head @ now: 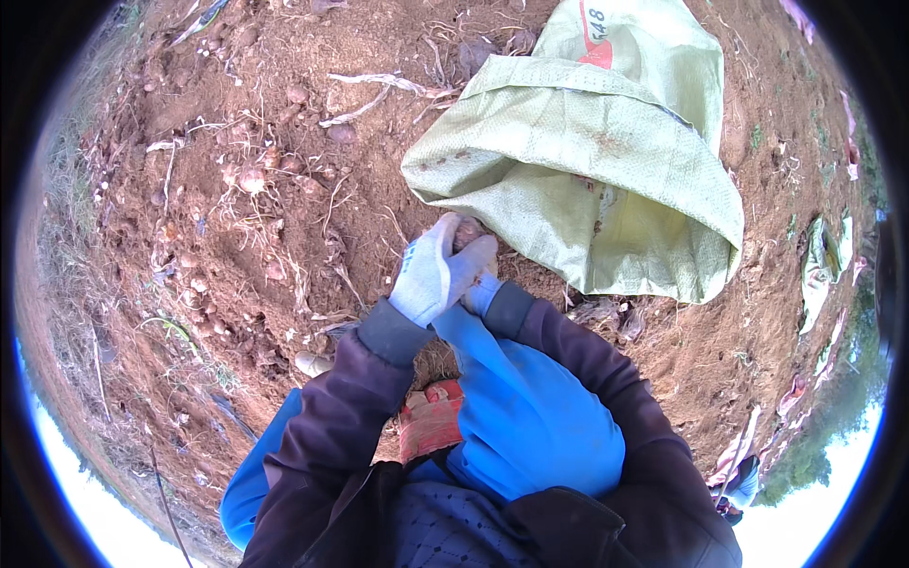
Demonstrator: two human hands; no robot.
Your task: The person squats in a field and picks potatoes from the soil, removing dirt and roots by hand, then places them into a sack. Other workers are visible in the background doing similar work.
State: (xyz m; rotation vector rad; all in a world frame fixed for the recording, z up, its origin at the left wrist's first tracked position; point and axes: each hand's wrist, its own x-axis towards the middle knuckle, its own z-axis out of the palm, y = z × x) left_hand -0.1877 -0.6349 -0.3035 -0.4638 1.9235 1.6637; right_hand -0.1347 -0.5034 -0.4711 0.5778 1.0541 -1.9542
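My left hand (429,273), in a pale knitted work glove, is closed around a brownish-purple corm (467,232). My right hand (483,290), also gloved, meets it from the other side, and its fingers are largely hidden behind the left hand. Whether the right fingers grip the corm too cannot be made out. Just beyond both hands lies a pale green woven sack (568,135), its mouth gaping towards me and its rim folded back. Clumps of corms with roots (252,179) lie on the loose soil to the left.
Dry stalks (387,84) and brown soil (383,163) surround the sack. Below my hands is a red object (431,420) between my blue-clad knees. Another sack (824,266) lies far right. A person (742,486) is visible at the lower right rim.
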